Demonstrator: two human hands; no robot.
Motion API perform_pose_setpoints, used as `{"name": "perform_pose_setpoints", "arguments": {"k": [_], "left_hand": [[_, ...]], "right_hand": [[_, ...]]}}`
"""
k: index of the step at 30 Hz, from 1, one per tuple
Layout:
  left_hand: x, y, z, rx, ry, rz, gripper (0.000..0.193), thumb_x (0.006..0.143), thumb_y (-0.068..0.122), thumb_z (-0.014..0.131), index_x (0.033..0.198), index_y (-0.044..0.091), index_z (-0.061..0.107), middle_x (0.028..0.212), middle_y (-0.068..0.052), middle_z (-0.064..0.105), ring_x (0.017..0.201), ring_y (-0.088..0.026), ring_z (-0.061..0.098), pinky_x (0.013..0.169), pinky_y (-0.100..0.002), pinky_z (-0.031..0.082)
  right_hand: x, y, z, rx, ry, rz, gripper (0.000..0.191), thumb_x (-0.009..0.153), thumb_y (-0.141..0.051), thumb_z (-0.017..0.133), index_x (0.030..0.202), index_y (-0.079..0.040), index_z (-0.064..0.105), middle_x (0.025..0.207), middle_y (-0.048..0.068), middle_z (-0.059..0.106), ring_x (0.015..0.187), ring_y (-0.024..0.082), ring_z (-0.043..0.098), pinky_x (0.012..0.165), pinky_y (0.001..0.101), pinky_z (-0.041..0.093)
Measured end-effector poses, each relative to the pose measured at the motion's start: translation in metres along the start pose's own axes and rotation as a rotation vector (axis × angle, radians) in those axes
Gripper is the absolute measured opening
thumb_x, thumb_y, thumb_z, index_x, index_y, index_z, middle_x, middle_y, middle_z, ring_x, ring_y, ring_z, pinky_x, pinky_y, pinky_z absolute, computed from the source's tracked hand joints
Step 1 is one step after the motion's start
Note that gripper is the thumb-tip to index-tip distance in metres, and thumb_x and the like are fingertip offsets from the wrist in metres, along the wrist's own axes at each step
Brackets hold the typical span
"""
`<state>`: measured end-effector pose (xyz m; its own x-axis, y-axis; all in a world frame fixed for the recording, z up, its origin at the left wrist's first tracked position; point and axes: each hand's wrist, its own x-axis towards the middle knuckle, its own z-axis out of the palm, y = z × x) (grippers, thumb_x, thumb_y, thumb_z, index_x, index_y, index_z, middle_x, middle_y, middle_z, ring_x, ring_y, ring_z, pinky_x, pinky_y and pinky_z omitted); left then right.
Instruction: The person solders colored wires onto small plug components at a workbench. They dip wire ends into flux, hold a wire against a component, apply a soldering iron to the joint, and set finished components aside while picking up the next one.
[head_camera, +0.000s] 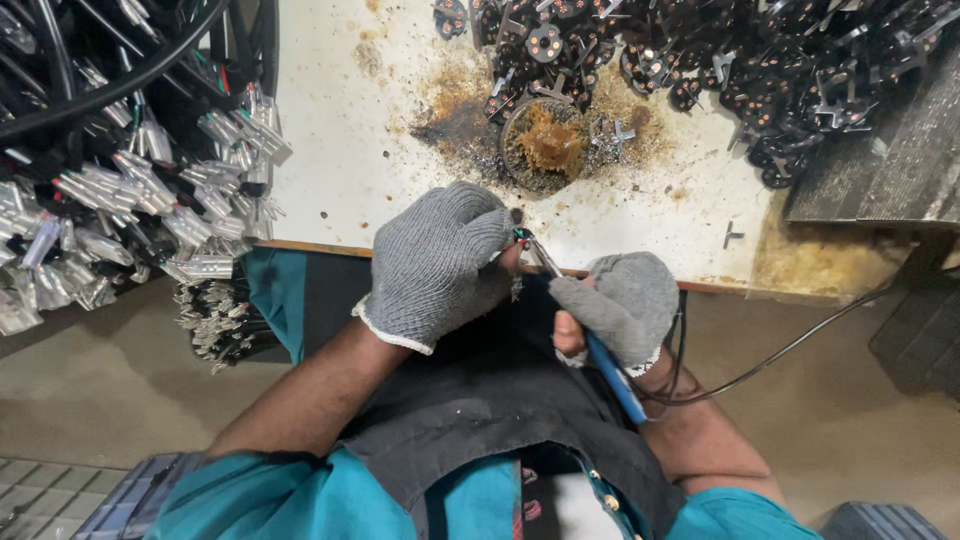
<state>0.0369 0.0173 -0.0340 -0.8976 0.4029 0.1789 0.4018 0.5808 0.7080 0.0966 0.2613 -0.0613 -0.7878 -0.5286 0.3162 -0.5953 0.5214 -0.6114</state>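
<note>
My left hand, in a grey knitted glove, is closed around a small part with coloured wire ends showing at the fingertips. My right hand, gloved the same way, grips a blue-handled soldering iron. The iron's metal tip points up and left and meets the wire ends at my left fingertips. Both hands hover just in front of the edge of the white worktable, above my lap.
A round tin of brown flux sits on the stained table, with burnt residue around it. Several black round plug parts are heaped at the back. Bundles of cables with silver-wrapped ends hang at the left. The iron's black cord trails right.
</note>
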Motion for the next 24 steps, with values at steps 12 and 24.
{"name": "perform_pose_setpoints", "arguments": {"k": [12, 24], "left_hand": [[-0.002, -0.004, -0.003, -0.023, -0.007, -0.014, 0.024, 0.073, 0.016, 0.082, 0.09, 0.013, 0.066, 0.098, -0.007, 0.067, 0.088, -0.03, 0.066, 0.072, -0.041, 0.054], [0.003, -0.015, 0.004, -0.009, 0.026, -0.006, 0.024, 0.08, 0.018, 0.082, 0.101, 0.013, 0.069, 0.103, -0.008, 0.068, 0.091, -0.03, 0.067, 0.075, -0.041, 0.055]], "right_hand": [[0.004, -0.001, 0.002, -0.007, 0.107, -0.014, 0.012, 0.086, -0.019, 0.07, 0.094, -0.01, 0.074, 0.072, 0.004, 0.061, 0.066, 0.029, 0.061, 0.065, 0.0433, 0.048], [0.007, 0.006, 0.005, 0.007, -0.347, 0.346, 0.014, 0.086, -0.032, 0.074, 0.078, -0.022, 0.081, 0.055, -0.007, 0.067, 0.048, 0.016, 0.063, 0.048, 0.0326, 0.046]]}}
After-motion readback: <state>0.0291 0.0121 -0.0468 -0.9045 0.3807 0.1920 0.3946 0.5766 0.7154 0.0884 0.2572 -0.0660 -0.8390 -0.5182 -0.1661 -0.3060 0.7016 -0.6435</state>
